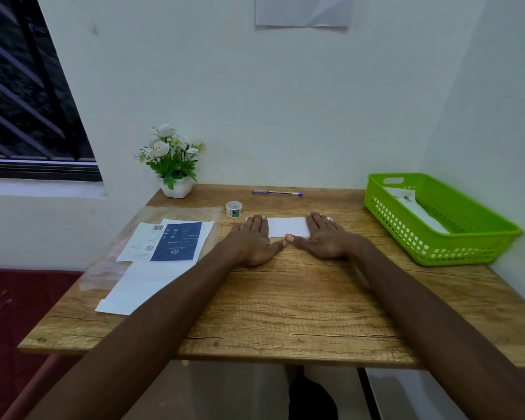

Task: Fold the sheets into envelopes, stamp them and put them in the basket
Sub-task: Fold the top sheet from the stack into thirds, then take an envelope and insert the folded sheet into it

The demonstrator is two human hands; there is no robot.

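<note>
Both hands flat on folded sheet [288, 227] mid-table, fingers straight & together, palms down. Left hand [253, 239] covers sheet's left end, right hand [324, 237] covers right end, thumbs pointing inward & nearly meeting at near edge. Looks like pressing the crease down so the fold holds, judging by flat spread-palm pose; sheet is a narrow strip w/ only its middle showing betw hands. Stamp roll [234, 208] sits just beyond left hand, close enough for the stamping step. Spare sheets [140, 286] w/ printed blue paper on top lie at left on clear plastic, prob the supply pile. Green basket [479, 244] at right table edge, white item w/ reddish mark already inside, likely a finished envelope. Pen [277, 193] near wall, flower pot [176, 187] back-left corner, both out of work area. Folding step prob mid-way, stamp not yet on this one
</note>
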